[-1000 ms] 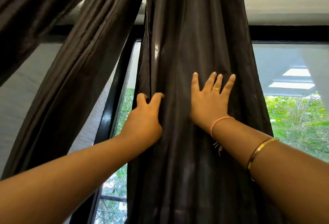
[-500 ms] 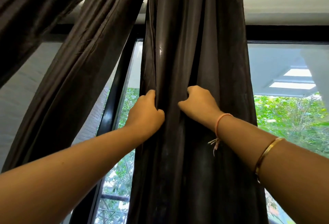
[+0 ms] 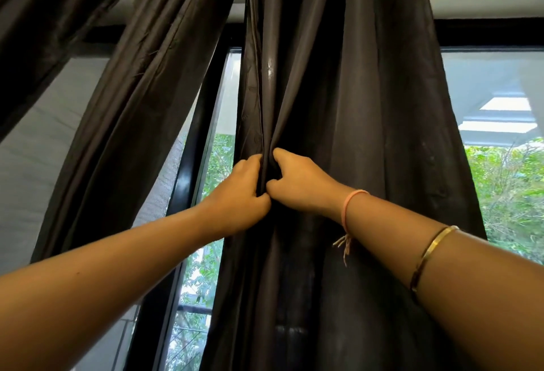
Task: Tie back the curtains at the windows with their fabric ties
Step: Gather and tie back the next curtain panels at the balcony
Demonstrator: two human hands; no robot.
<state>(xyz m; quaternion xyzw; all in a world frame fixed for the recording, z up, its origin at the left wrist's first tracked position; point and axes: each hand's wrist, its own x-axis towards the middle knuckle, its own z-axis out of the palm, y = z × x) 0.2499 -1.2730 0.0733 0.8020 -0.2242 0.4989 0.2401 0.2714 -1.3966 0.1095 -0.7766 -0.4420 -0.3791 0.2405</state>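
Dark grey-brown cloth is hanging in long folds down the middle of the view: the curtain [image 3: 347, 99] is dropping from its top edge and covering the stretch of window between the black window frame [image 3: 188, 182] and the glass pane [image 3: 497, 82] on the right. The left hand [image 3: 238, 194] is gripping a bunch of folds near the curtain's left edge, its fingers curling into the cloth. The right hand [image 3: 300, 182] is clutching the neighbouring folds just beside it, so the two hands are meeting at the thumbs with a tight pleat gathering between them. Above the hands the folds are fanning out towards the top; below them the cloth is falling straight. A pink string bracelet [image 3: 348, 208] is sitting at the right wrist with its loose ends dangling, and a gold bangle [image 3: 426, 255] is lying further up that forearm. To the left, a second curtain [image 3: 132, 111] is slanting down and away across the frame. Green trees [image 3: 506, 188] are showing through the glass on the right and in the narrow strip at the left.
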